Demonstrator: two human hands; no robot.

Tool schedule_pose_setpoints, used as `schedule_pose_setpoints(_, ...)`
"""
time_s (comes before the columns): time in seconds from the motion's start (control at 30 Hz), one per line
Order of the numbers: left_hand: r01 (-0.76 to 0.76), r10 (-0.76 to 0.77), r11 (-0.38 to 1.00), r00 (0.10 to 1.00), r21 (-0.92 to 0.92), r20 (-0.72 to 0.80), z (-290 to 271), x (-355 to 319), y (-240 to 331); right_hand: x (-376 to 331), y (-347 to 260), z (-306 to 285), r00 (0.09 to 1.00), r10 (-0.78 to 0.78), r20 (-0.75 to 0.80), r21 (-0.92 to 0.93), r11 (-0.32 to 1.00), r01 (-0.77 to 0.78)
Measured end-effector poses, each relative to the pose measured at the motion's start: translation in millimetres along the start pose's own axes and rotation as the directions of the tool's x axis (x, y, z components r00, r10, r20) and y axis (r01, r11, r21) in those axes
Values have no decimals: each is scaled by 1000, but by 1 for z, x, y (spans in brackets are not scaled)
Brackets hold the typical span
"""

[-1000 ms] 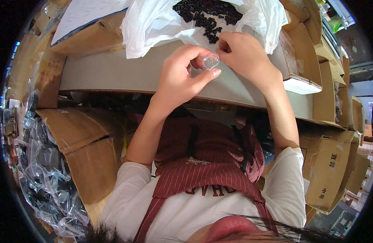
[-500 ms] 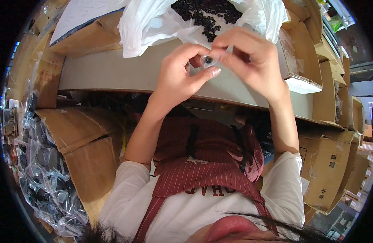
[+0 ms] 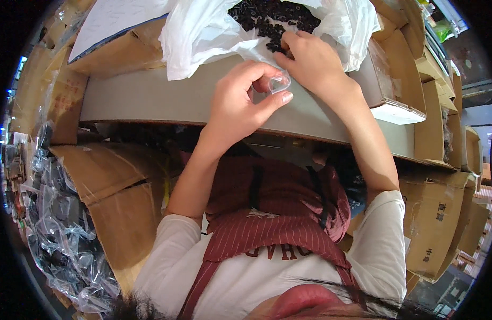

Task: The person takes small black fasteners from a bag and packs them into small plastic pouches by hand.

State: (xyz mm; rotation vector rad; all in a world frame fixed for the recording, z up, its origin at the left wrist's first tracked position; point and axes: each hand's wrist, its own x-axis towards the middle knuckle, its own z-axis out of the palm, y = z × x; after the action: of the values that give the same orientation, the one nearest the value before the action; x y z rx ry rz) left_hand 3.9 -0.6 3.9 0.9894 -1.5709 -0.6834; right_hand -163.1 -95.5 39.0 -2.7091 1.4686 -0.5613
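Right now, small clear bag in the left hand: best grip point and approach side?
Grip the small clear bag at its lower edge, coming from the person's side, below the left hand. Thumb and forefinger already pinch its near rim there, mouth facing the right hand and the black parts in the white plastic bag. It is limp film, so probably pinch, not clamp.

Bright even daylight, soft shadow under grey board; strong fisheye bending, black vignette at rim; centre sharp.

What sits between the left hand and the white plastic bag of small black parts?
In the head view, a small clear plastic pouch, pinched by the left hand, and the right hand, reaching into the white plastic bag of small black parts.
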Motion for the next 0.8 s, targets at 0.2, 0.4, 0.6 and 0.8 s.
schedule_pose_setpoints(0.2, -26, 26, 1000, 1000, 5, 15, -2, -1, -3, -13, 10, -6, 996, -94, -2, 98, 991, 94)
schedule_pose_setpoints(0.4, -4, 3, 1000, 999, 22, 34, -3, 0, 1, -20, 13, -5, 976, -175, -128, 75, 980, 185)
schedule_pose_setpoints(0.6, 94, -94, 996, 995, 9, 45, -4, 3, 11, -23, 6, -32, 967, -11, -255, 559, 814, 157)
schedule_pose_setpoints(0.8, 97, -97, 995, 995, -9, 40, -4, 2, 10, -19, 17, -17, 962, -125, -243, 176, 970, 170)
